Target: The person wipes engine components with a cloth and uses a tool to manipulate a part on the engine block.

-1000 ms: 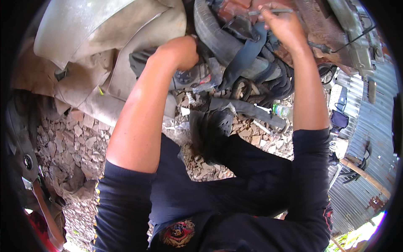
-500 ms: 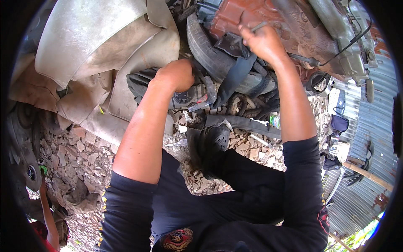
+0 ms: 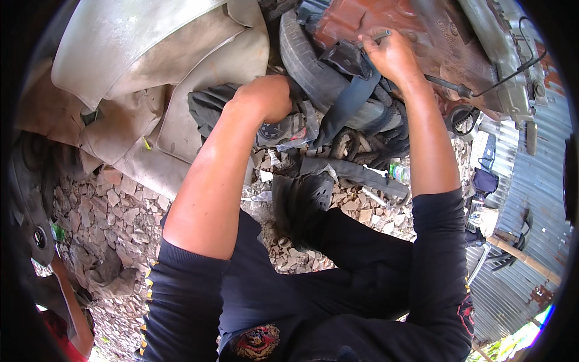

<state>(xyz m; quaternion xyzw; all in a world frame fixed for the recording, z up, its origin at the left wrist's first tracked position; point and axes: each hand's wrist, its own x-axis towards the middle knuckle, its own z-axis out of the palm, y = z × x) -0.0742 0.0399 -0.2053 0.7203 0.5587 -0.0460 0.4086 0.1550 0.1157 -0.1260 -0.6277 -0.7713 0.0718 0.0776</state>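
- Broken stones (image 3: 108, 217) lie beneath us; corrugated metal (image 3: 537, 199) stands right.
- Our left hand (image 3: 268, 98) curls; we cannot tell its grip.
- Our right hand (image 3: 392, 57) grips a rod (image 3: 382, 35).

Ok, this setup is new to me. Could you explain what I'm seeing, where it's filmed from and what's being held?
There is no machine arm: this is someone working bare-handed, seen by a wide camera worn on their head and looking down, so straight lines bend near the rim. The right hand holds a short grey rod near a reddish-brown metal part. The left hand is curled beside a dark crumpled cloth and a round dial; whether it grips anything is hidden. Around them are a tire, tan sheets and broken stones.
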